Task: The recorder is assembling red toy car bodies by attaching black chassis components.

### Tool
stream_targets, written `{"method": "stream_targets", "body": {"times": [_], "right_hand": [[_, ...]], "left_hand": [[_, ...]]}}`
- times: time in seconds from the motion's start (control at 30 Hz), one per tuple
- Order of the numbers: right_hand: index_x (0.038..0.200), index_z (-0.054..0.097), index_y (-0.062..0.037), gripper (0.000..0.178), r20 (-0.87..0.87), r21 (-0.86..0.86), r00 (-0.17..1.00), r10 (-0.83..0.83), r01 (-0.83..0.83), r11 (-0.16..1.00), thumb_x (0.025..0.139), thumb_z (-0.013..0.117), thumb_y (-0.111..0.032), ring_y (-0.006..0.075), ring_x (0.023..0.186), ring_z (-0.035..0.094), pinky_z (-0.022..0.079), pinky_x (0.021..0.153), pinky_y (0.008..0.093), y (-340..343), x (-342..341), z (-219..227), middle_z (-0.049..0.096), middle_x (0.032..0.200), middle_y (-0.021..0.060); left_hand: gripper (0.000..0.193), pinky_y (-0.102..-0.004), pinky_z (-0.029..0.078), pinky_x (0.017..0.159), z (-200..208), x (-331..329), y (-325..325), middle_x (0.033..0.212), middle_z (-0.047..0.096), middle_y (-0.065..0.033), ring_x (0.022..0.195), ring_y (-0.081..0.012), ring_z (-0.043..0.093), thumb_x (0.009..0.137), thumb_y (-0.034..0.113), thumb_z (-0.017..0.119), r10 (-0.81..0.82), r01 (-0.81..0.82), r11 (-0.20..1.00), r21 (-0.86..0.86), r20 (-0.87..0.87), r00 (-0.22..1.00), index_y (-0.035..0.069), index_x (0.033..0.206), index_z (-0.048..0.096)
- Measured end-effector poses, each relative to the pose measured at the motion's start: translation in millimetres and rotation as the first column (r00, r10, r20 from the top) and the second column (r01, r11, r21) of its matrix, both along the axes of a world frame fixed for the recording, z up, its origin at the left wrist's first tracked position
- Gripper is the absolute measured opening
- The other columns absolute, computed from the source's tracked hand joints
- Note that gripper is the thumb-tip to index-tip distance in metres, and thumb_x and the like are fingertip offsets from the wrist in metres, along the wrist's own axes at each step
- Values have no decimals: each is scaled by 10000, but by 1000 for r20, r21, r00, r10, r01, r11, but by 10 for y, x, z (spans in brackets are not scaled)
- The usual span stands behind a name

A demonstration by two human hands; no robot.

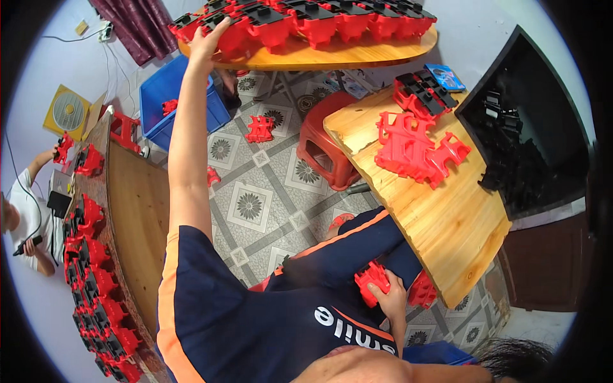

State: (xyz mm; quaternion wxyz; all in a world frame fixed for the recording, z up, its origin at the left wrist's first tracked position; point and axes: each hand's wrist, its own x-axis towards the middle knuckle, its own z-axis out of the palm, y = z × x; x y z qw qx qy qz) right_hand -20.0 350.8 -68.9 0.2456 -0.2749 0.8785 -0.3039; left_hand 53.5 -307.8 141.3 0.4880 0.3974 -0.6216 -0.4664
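My left arm stretches out to the far wooden table, where my left hand (205, 46) closes its fingers on a red and black plastic part (214, 20) at the near left corner of a packed row. Down by my lap, my right hand (387, 295) grips a red plastic part (370, 281), with the fingers partly behind it. Beside that hand, under the edge of the wooden board, another red part (421, 290) shows. Several bare red parts (412, 150) lie joined or heaped on the board (460, 236), near a red part with a black top (424, 92).
A black tray (543, 127) with small black pieces stands at the right. Blue bin (156, 108), red stool (325, 140) and a loose red part (260, 129) are on the tiled floor. At left, a co-worker (35, 217) holds a red part by a bench with finished-looking rows (96, 287).
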Motion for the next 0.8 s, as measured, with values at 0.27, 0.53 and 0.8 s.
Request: {"method": "stream_targets", "body": {"times": [0.27,0.53,0.8], "right_hand": [[1067,638,62,275,586,-326,800,-128,378,866,815,731,4,170,922,660,532,846,301,42,-277,-293,687,992,109],[1153,659,28,325,331,-342,933,-139,256,904,839,720,-29,189,1149,568,442,992,300,113,-330,-181,573,1292,129],[1004,688,36,164,398,-551,899,-185,395,735,845,669,2,168,1007,633,495,928,317,-24,-349,131,654,1157,145]], "left_hand": [[1267,-431,318,1107,-243,109,-1051,1516,214,-291,1378,-307,318,676,571,828,153,-162,979,-125,-80,985,-71,1481,88],[514,-300,496,816,-628,-274,2187,1069,556,-134,915,-193,572,894,62,644,-397,156,750,-642,-250,883,-47,1297,345],[1226,-548,284,1053,-1939,-274,4314,1499,259,-244,1331,-438,337,494,469,886,-775,960,-107,-257,626,82,88,1483,270]]}}
